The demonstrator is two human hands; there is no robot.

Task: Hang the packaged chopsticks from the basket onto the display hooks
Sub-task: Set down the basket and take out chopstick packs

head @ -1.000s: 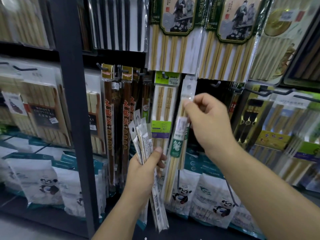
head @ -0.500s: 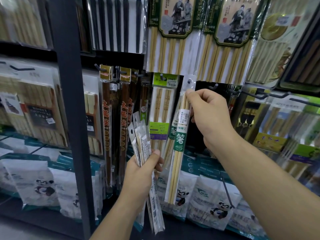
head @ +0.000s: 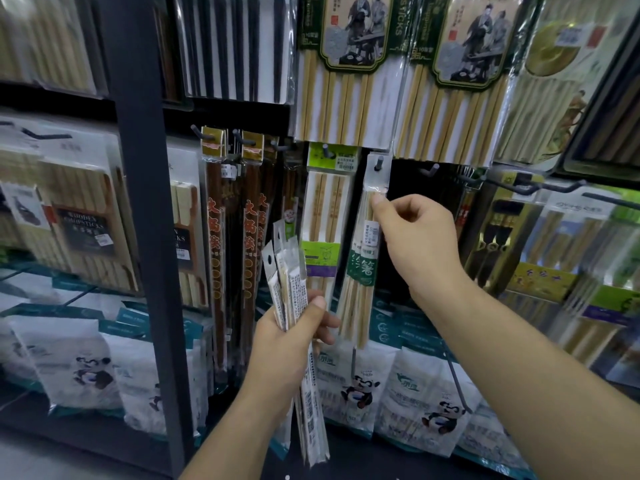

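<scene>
Left hand (head: 287,344): low, left of centre; fingers and thumb are wrapped round a fanned bundle of packets (head: 289,271), hang-holes uppermost. Advice: hold it low, away from the hooks.
Bundle contents: slim clear sleeves with printed labels; the sticks inside are hard to make out.
Neighbouring pack (head: 323,216): green-labelled, hanging just left of the working hook. Advice: avoid snagging its edge.
Hook (head: 379,163): short dark peg; its tip appears to poke through the hole in the clear header.
Packet (head: 363,271): the task's item, suspended at the hook, lower end swung left toward the bundle. It is a clear sleeve holding pale bamboo sticks, with a green band across the middle.
Right hand (head: 419,244): thumb and forefinger pinch the packet just under its header; the other fingers are curled.
Step in hand: seating the header, as I judge it. Push straight back along the peg, let the sleeve hang plumb, then release.
Risk: released early, the header may slide off the tip.
Panda bags (head: 440,410): sealed, on the lower shelf; contents not visible.
Basket: not in view.
</scene>
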